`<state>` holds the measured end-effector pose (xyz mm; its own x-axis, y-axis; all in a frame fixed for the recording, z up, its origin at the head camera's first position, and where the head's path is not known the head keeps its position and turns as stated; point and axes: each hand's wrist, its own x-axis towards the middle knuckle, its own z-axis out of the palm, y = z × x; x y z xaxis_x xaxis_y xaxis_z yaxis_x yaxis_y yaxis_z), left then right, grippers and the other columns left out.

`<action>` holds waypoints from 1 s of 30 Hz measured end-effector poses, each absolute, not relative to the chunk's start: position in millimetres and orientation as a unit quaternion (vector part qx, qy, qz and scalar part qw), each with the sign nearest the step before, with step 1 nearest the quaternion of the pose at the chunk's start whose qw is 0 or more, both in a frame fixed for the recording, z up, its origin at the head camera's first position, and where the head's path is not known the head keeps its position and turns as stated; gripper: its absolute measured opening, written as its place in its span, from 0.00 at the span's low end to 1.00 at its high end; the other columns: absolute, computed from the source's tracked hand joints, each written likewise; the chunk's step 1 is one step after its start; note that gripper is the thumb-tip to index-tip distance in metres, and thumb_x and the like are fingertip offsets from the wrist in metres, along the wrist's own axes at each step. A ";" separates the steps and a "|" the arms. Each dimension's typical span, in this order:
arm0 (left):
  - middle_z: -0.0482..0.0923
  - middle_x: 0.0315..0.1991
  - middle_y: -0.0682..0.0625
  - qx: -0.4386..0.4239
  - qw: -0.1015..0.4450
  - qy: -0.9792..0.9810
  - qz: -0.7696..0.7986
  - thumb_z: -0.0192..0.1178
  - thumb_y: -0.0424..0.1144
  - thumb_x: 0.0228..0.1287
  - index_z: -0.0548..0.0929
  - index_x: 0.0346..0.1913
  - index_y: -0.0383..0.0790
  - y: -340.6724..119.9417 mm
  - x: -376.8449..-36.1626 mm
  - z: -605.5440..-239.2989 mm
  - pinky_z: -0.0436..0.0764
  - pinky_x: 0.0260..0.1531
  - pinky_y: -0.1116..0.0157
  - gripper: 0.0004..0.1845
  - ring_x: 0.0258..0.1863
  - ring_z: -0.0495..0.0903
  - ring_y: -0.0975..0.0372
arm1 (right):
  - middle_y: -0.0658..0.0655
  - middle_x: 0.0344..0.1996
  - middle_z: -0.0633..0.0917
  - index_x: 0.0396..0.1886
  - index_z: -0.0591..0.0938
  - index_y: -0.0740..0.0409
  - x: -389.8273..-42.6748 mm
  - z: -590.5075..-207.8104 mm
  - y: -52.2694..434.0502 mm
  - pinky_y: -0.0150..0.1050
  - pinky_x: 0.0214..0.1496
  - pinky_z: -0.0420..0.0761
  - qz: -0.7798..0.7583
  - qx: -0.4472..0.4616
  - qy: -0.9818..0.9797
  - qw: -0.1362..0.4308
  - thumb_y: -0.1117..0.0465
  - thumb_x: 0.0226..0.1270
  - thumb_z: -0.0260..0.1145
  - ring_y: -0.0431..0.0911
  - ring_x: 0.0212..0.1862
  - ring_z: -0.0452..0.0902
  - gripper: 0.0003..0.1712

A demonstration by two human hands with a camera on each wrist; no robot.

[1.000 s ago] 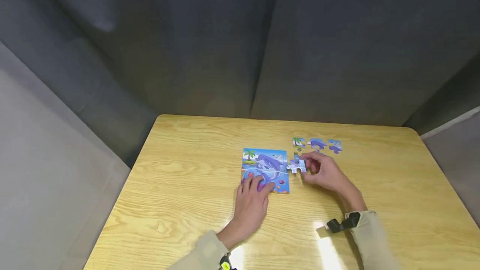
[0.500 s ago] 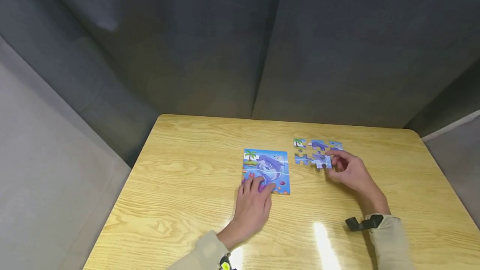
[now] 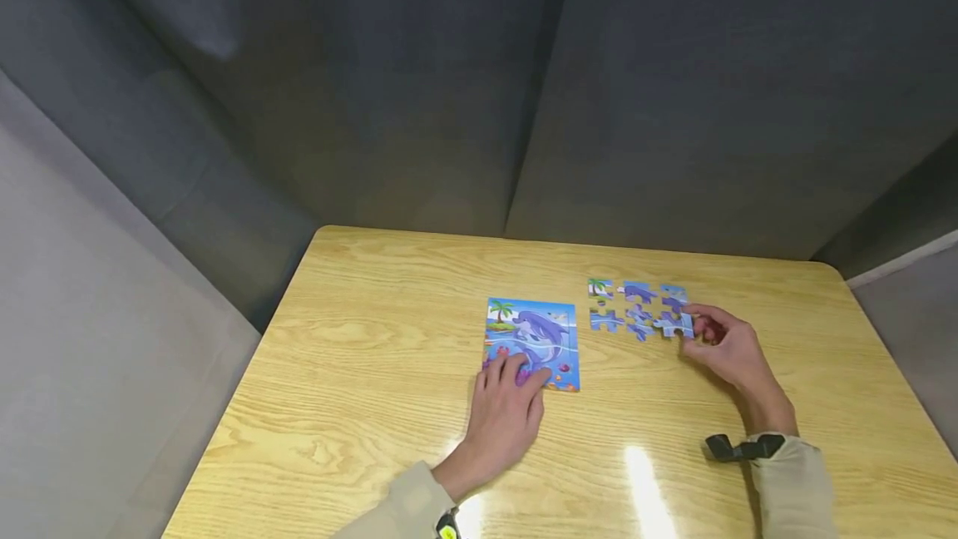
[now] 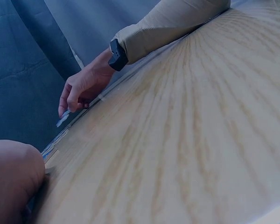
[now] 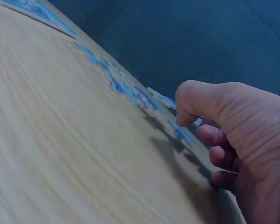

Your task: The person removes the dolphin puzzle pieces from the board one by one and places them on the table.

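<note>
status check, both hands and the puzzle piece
Right hand pinches a puzzle piece at the right end of the loose pieces. Left hand rests flat on the dolphin picture. Nothing in the way.

I pinch a small blue cardboard puzzle piece (image 3: 677,324), tilted off the table. My dolphin picture board (image 3: 532,342) lies flat.

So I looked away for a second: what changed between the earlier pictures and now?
The right hand carried a puzzle piece rightward, from beside the puzzle board to the right end of the loose pieces, and pinches it there, slightly off the table. The left hand stayed resting on the board's near edge; the board did not move.
</note>
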<state>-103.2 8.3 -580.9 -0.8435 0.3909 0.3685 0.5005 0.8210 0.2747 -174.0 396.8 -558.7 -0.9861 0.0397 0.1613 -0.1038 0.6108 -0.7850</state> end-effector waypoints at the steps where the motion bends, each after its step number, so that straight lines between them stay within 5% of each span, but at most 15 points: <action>1: 0.74 0.65 0.48 -0.236 0.149 -0.943 -0.182 0.50 0.45 0.79 0.82 0.64 0.61 8.3 -103.2 -581.0 0.71 0.62 0.47 0.18 0.69 0.69 0.47 | 0.69 0.37 0.78 0.60 0.81 0.70 -173.6 -559.9 397.9 0.28 0.31 0.69 0.438 0.014 -0.895 0.086 0.76 0.57 0.71 0.47 0.33 0.69 0.28; 11: 0.73 0.65 0.48 -0.238 0.150 -0.943 -0.177 0.50 0.46 0.79 0.82 0.65 0.61 8.3 -103.8 -582.6 0.71 0.62 0.47 0.18 0.69 0.69 0.47 | 0.61 0.40 0.75 0.56 0.84 0.69 -176.0 -572.2 399.5 0.19 0.41 0.68 0.414 0.007 -0.902 0.126 0.75 0.52 0.73 0.44 0.41 0.67 0.27; 23: 0.73 0.65 0.48 -0.237 0.154 -0.943 -0.176 0.50 0.45 0.78 0.83 0.64 0.61 7.7 -103.5 -582.3 0.72 0.61 0.49 0.19 0.66 0.70 0.49 | 0.60 0.44 0.72 0.64 0.78 0.64 -174.5 -567.7 399.9 0.28 0.40 0.62 0.368 -0.011 -0.925 0.096 0.68 0.57 0.72 0.48 0.44 0.62 0.32; 30: 0.73 0.65 0.48 -0.236 0.150 -0.944 -0.175 0.49 0.45 0.78 0.83 0.64 0.61 7.4 -103.0 -582.2 0.73 0.60 0.49 0.19 0.67 0.70 0.48 | 0.59 0.45 0.74 0.60 0.83 0.64 -172.9 -568.2 400.8 0.28 0.40 0.64 0.354 -0.015 -0.931 0.089 0.62 0.62 0.72 0.47 0.43 0.64 0.25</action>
